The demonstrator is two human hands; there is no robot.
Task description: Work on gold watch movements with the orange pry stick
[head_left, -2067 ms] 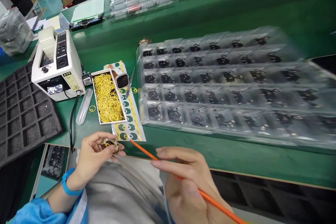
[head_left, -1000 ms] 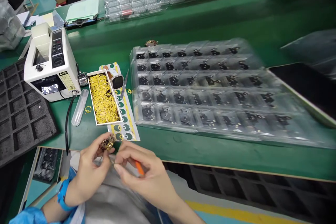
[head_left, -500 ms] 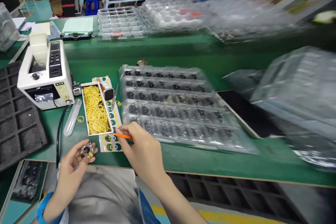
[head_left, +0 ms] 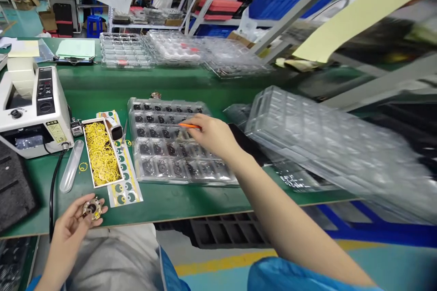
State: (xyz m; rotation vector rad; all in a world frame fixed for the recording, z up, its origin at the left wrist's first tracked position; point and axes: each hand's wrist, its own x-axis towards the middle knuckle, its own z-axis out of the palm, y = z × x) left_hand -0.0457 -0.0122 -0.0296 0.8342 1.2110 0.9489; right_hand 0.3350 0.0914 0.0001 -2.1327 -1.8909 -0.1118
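While the left hand [head_left: 70,227] sits low at the near edge of the desk [head_left: 102,86], its fingers curl round a small round part [head_left: 91,209] with gold bits on it. The right hand [head_left: 211,135] reaches out over a clear tray [head_left: 160,170] in the middle of the desk. It pinches a thin orange stick [head_left: 189,125], and the tip points left across the tray's little pockets, which hold dark parts. Just left of the clear tray lies a strip of stickers [head_left: 125,182]. Beside that is a white box of yellow rings [head_left: 101,152]. A clear tube [head_left: 71,166] lies near the box. A white tape machine [head_left: 30,104] stands at the left edge.
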